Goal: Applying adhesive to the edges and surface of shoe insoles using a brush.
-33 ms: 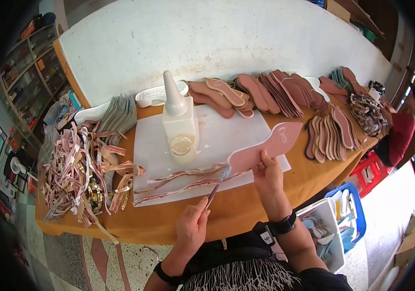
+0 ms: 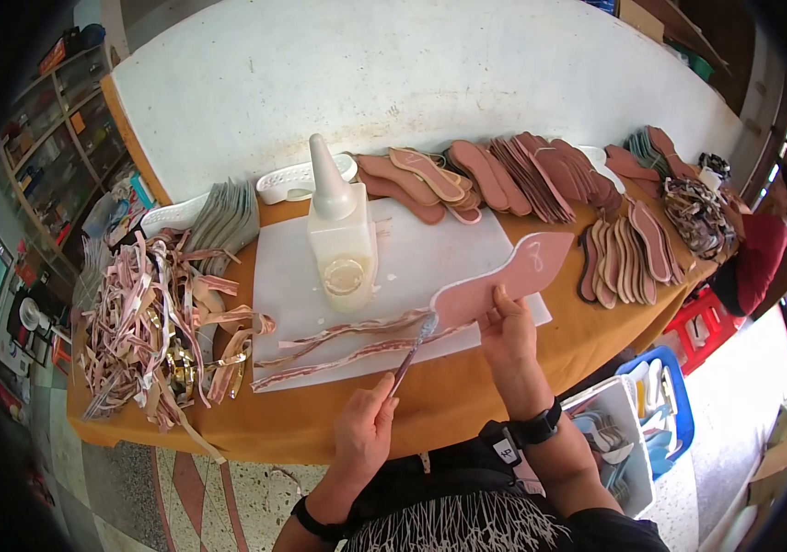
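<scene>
Between the thumb and fingers of my left hand point(image 2: 366, 428) is a thin glue brush point(image 2: 407, 362). Its pale, coated tip touches the near left end of a pinkish-brown insole point(image 2: 509, 283). My right hand point(image 2: 508, 333) grips that insole by its near edge, above the table, with the thumb on top. A chalk-like mark shows on its far part. Beneath lie several long, narrow pink-brown straps point(image 2: 357, 357) on a white sheet point(image 2: 435, 244). Behind the brush stands a cream-coloured glue bottle point(image 2: 342, 241) with a tall cone-shaped top and a round opening in its base.
A tangled heap of straps point(image 2: 140, 322) covers the table's left end. Stacked insoles point(image 2: 527, 170) line the back, and more insoles point(image 2: 628, 253) lie to the right. A white bin point(image 2: 628, 432) and blue basket point(image 2: 683, 405) stand below. Another person point(image 2: 766, 248) sits at the far right.
</scene>
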### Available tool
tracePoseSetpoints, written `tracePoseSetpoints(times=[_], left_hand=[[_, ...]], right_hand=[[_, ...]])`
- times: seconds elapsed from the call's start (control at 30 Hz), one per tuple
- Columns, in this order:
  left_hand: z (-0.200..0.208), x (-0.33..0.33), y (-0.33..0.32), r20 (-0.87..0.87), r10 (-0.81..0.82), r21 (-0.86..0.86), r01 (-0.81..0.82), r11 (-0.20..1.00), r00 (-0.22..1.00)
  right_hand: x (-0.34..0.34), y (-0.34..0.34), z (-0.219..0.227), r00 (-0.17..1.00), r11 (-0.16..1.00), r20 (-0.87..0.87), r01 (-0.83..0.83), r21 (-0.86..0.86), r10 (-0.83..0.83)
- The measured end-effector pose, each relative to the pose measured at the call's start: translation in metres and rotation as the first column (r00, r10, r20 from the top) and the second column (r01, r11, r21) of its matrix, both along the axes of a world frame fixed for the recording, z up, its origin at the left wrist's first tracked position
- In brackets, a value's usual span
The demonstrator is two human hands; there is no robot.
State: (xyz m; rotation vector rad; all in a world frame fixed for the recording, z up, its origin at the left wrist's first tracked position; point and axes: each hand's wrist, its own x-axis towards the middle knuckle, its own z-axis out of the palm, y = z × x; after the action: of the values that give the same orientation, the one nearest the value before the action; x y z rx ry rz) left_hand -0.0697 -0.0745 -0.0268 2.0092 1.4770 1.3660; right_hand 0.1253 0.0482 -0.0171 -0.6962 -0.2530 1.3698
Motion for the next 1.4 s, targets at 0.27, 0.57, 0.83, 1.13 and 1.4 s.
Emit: tracePoseSetpoints(times=[0.27, 0.57, 0.83, 1.13, 1.4], left_hand=[[0.003, 0.002, -0.001, 0.005, -0.003, 0.035, 0.003, 0.999, 1.0], [0.007, 0.008, -0.001, -0.066, -0.022, 0.056, 0.026, 0.998, 0.998], [0.01, -0.001, 0.012, 0.162, -0.035, 0.029, 0.031, 0.999, 0.986], [0.05, -0.001, 0.038, 0.299, -0.015, -0.066, 0.037, 0.997, 0.954], [0.069, 0.02, 0.064, 0.22, -0.107, 0.146, 0.076, 0.986, 0.97]], right_hand=[[-0.002, -0.002, 0.002, 0.999, 0.999, -0.015, 0.031, -0.027, -0.031], [-0.008, -0.005, 0.006, 1.0, 0.999, -0.021, -0.011, 0.038, 0.012], [-0.007, -0.015, 0.014, 0.989, 0.985, 0.071, -0.134, 0.113, 0.126], [0.003, -0.041, 0.019, 0.851, 0.908, 0.393, -0.41, 0.083, 0.349], [0.01, -0.054, 0.021, 0.83, 0.883, 0.395, -0.462, 0.088, 0.395]])
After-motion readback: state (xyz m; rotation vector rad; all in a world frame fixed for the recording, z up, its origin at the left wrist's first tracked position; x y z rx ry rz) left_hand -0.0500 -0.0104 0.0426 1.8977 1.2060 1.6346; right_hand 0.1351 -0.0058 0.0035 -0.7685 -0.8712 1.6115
